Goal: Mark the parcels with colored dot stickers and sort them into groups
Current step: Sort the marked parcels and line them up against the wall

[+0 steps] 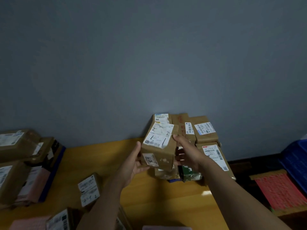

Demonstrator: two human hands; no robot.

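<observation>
A brown cardboard parcel (158, 146) with white shipping labels is held above the yellow table (103, 156), in front of a stack of parcels (206, 135) against the wall. My left hand (133, 165) grips its left side and bottom edge. My right hand (186, 151) holds its right side, thumb up along the edge. Below the held parcel lie a brown parcel and a green foil packet (191, 174). No dot sticker is plain on the held parcel.
A pile of brown and pink parcels (25, 163) fills the left. A small labelled box marked with digits (88, 190) stands near the front, more parcels at the bottom edge (58, 219). A red sticker sheet (282, 190) and a blue crate (295, 160) sit at the right.
</observation>
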